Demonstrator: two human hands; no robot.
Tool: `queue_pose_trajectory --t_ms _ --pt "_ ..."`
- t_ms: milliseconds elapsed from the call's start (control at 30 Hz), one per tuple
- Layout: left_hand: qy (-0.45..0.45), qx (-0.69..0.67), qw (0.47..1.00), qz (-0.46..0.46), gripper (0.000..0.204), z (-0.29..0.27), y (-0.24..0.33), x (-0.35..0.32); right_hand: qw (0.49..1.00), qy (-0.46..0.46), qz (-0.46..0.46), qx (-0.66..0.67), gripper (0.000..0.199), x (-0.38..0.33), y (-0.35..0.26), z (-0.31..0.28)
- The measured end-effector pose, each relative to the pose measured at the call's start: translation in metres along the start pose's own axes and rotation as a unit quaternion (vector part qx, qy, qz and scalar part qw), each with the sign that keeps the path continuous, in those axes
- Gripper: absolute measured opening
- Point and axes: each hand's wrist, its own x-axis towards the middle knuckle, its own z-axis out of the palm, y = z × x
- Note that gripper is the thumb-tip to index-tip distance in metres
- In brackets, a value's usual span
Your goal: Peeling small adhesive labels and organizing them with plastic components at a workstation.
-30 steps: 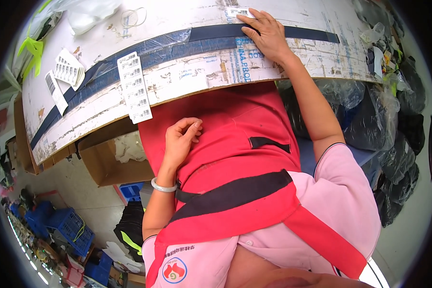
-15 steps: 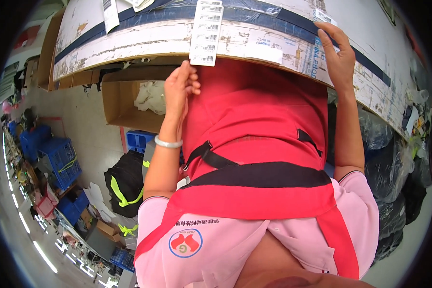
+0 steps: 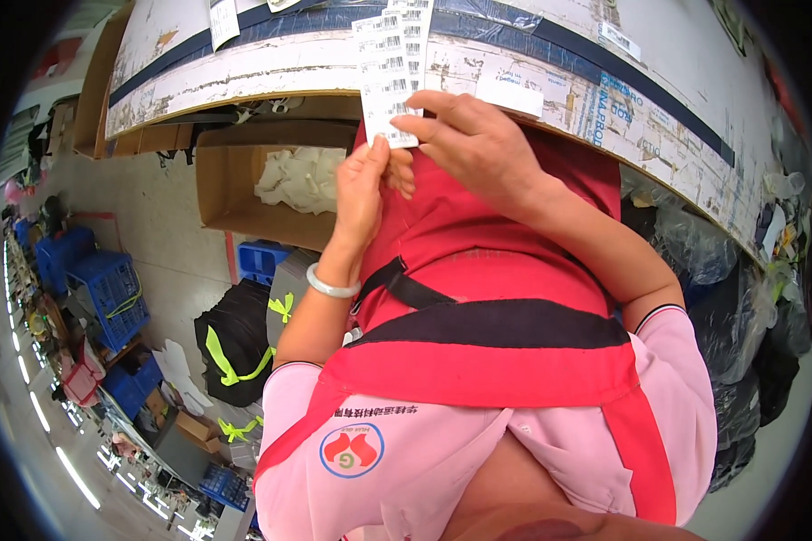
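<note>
A strip of white barcode labels [image 3: 384, 77] hangs over the near edge of the table, its lower end tilted toward me. My left hand [image 3: 366, 189] pinches that lower end between thumb and curled fingers. From the right, my right hand [image 3: 483, 149] reaches across, fingertips over the strip's right edge and apart from each other; whether they grip a label cannot be seen. Behind the front strip lies another label strip [image 3: 415, 36]. Farther right, a small white label [image 3: 620, 41] lies on the tabletop by the dark blue tape.
The worn white table [image 3: 271, 77] spans the top, with a paper slip [image 3: 224, 22] at left. Under its edge stands a cardboard box [image 3: 230, 194] with crumpled white material. Blue crates [image 3: 113, 293] and a black bundle with a yellow-green tie [image 3: 235, 343] are left; plastic-wrapped bags [image 3: 726, 316] lie right.
My right hand has moved left from the small label on the tabletop to the strip. My left hand has taken hold of the strip's lower end, which has shifted toward me.
</note>
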Motion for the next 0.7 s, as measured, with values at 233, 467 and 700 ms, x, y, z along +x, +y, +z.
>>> queue_pose_trajectory --t_ms 233,467,700 --pt "-0.061 0.022 0.995 0.076 0.045 0.0 -0.002 -0.006 0.997 0.009 -0.061 0.04 0.019 -0.002 0.006 0.01" --pt "-0.066 0.169 0.97 0.164 0.041 0.018 0.001 -0.041 0.728 -0.081 0.454 0.508 0.023 -0.012 -0.017 -0.009" --pt "-0.125 0.047 0.986 0.098 0.063 -0.001 0.009 -0.02 0.786 -0.142 0.408 0.442 0.014 -0.02 -0.018 -0.019"
